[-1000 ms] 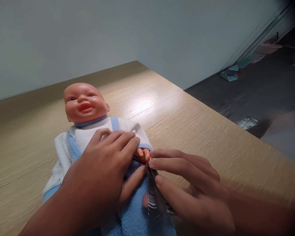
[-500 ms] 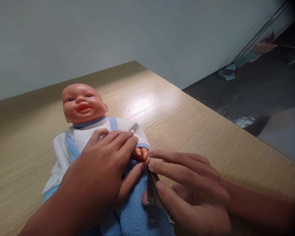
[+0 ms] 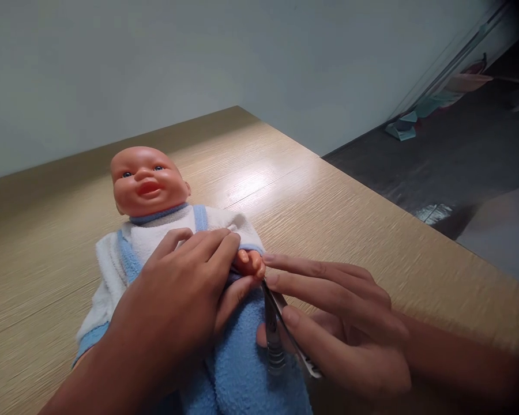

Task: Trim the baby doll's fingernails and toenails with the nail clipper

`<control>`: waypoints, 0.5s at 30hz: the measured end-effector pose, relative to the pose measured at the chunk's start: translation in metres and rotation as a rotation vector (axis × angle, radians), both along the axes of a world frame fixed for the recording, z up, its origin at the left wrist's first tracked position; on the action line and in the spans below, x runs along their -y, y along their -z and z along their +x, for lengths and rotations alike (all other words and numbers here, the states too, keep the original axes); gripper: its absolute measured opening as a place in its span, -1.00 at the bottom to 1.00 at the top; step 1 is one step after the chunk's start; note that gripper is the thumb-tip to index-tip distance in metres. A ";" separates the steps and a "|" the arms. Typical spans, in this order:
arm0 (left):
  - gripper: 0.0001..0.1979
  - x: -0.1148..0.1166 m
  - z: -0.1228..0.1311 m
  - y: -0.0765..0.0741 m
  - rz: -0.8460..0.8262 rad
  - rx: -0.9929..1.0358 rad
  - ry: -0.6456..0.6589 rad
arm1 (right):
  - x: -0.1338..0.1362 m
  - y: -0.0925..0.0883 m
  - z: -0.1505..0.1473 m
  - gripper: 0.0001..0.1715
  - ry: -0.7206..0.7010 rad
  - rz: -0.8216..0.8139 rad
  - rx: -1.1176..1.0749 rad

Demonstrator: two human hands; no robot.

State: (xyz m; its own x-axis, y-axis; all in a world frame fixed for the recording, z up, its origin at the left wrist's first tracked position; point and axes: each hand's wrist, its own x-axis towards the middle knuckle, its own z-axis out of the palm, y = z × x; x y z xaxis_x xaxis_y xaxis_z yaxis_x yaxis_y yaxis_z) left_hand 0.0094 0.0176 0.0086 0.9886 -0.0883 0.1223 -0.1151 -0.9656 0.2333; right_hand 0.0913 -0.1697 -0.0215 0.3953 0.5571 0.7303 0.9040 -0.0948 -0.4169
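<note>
Leftmost, baby doll (image 3: 149, 184) in white and blue terry, face-up on wooden table (image 3: 328, 219). Over its chest, left hand (image 3: 177, 300), fingers and thumb pinched round the doll's wrist. Just right, metal nail clipper (image 3: 275, 331), tip at the doll's tiny fingers, gripped between thumb and fingers of right hand (image 3: 350, 328).

Left hand (image 3: 177, 294) palm down, fingers bent, right hand (image 3: 341, 328) pinching, fingers stretched forward

Light wood-grain table (image 3: 350, 230); 1 baby doll (image 3: 149, 181) lying face-up on it, left of centre.
</note>
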 end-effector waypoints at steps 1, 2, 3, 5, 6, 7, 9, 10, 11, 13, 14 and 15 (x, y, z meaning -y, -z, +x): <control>-0.78 0.000 0.001 0.000 -0.001 -0.001 0.003 | -0.001 0.001 -0.001 -0.69 -0.014 0.046 -0.029; -0.77 0.000 0.001 0.000 -0.003 -0.002 0.007 | -0.003 0.002 -0.002 -0.70 -0.024 0.087 -0.050; -0.77 0.000 0.001 0.000 -0.006 -0.003 0.008 | -0.006 0.002 -0.005 -0.70 -0.007 0.119 -0.049; -0.76 0.000 0.001 0.000 -0.010 -0.004 0.005 | -0.011 0.002 -0.011 -0.73 0.035 0.144 -0.039; -0.76 0.000 0.001 0.000 -0.010 -0.009 0.003 | -0.012 0.002 -0.013 -0.74 0.052 0.150 -0.028; -0.76 0.000 0.001 0.000 -0.009 -0.013 0.000 | -0.014 0.002 -0.014 -0.73 0.053 0.151 -0.006; -0.76 0.000 0.000 0.000 -0.007 -0.019 -0.001 | -0.015 0.004 -0.013 -0.71 0.026 0.136 0.061; -0.75 0.000 0.000 0.000 -0.008 -0.022 -0.003 | -0.015 0.006 -0.011 -0.71 -0.007 0.126 0.112; -0.75 0.000 0.000 0.000 -0.009 -0.022 -0.004 | -0.015 0.008 -0.008 -0.72 -0.034 0.124 0.163; -0.75 0.000 0.000 0.000 -0.009 -0.017 -0.005 | -0.014 0.013 -0.003 -0.74 -0.071 0.122 0.252; -0.76 0.000 0.000 0.001 -0.006 -0.016 -0.003 | -0.014 0.014 -0.002 -0.74 -0.078 0.127 0.278; -0.75 0.000 0.000 0.001 -0.002 -0.014 0.000 | -0.013 0.015 -0.002 -0.73 -0.077 0.129 0.286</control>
